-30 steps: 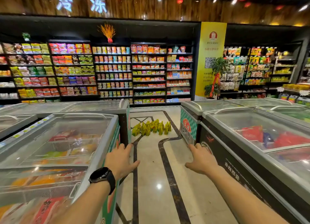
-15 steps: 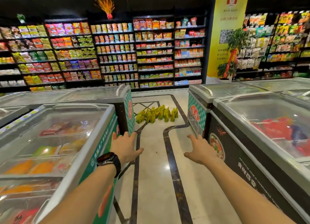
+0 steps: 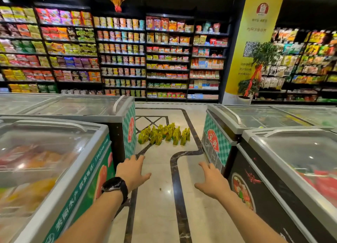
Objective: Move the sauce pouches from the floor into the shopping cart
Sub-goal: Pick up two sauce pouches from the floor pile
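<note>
Several yellow-green sauce pouches [image 3: 164,135] stand in a cluster on the pale floor at the far end of the aisle between the freezers. My left hand [image 3: 131,171], with a black watch on its wrist, is stretched forward with straight fingers and holds nothing. My right hand [image 3: 212,180] reaches forward the same way, fingers spread, empty. Both hands are well short of the pouches. No shopping cart is in view.
Chest freezers with glass lids line the aisle: two on the left [image 3: 54,151] and two on the right [image 3: 284,151]. Stocked shelves [image 3: 124,53] fill the back wall. A yellow pillar [image 3: 255,42] with a potted plant [image 3: 248,89] stands at the back right.
I have moved forward down the aisle; the pouches and shelves appear closer and larger. Both hands stay stretched out and empty.
</note>
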The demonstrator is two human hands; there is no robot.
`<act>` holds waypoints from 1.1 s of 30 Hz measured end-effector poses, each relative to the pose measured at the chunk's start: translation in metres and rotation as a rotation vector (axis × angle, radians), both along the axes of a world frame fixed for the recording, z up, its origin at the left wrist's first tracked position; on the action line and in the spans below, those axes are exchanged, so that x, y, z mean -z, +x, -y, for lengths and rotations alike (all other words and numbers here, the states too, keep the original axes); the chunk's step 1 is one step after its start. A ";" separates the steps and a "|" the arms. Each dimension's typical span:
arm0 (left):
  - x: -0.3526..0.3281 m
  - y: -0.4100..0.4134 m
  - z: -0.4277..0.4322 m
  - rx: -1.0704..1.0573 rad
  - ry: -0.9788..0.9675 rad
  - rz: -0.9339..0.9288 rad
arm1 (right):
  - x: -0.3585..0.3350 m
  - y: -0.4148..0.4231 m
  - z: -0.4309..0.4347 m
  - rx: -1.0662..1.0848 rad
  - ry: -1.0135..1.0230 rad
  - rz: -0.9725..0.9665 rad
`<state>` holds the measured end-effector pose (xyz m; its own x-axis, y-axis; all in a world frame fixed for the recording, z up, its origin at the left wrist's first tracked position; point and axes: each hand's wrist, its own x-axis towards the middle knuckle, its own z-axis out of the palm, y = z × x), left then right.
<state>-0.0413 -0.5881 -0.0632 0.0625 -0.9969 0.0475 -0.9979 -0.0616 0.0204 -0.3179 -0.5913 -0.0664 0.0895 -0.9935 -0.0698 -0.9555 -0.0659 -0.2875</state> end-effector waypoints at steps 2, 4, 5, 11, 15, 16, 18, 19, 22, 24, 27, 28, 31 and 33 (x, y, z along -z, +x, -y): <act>0.004 0.004 0.046 0.022 0.004 -0.018 | 0.003 0.007 0.044 0.015 0.011 -0.003; 0.009 0.008 0.087 0.037 0.015 -0.043 | 0.005 0.012 0.085 0.029 0.021 -0.002; 0.011 0.010 0.105 0.046 0.025 -0.050 | 0.007 0.014 0.105 0.037 0.027 0.000; 0.021 0.022 0.227 0.072 0.065 0.007 | 0.023 0.024 0.238 0.023 0.048 0.014; 0.030 0.024 0.328 0.058 0.088 0.064 | 0.042 0.024 0.349 0.001 0.060 0.018; 0.031 0.024 0.355 0.054 0.094 0.081 | 0.047 0.024 0.380 -0.010 0.058 0.024; 0.032 0.024 0.408 0.033 0.114 0.084 | 0.054 0.023 0.444 -0.038 0.062 0.022; 0.032 0.025 0.433 0.023 0.128 0.080 | 0.057 0.024 0.474 -0.049 0.074 0.020; 0.034 0.029 0.510 0.010 0.138 0.084 | 0.064 0.032 0.556 -0.070 0.111 0.072; 0.037 0.033 0.556 -0.001 0.151 0.071 | 0.067 0.040 0.604 -0.079 0.133 0.105; 0.046 0.040 0.618 -0.021 0.171 0.057 | 0.074 0.054 0.666 -0.092 0.152 0.083; 0.050 0.044 0.640 -0.034 0.173 0.052 | 0.077 0.059 0.688 -0.092 0.159 0.071; 0.063 0.059 0.710 -0.050 0.201 0.018 | 0.087 0.074 0.760 -0.103 0.183 0.048; 0.075 0.072 0.762 -0.045 0.226 0.029 | 0.097 0.086 0.811 -0.109 0.194 0.034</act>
<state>0.0305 -1.3500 -0.1387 0.1090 -0.9787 -0.1741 -0.9940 -0.1058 -0.0274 -0.2315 -1.4025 -0.1630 0.2015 -0.9460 -0.2539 -0.9353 -0.1088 -0.3366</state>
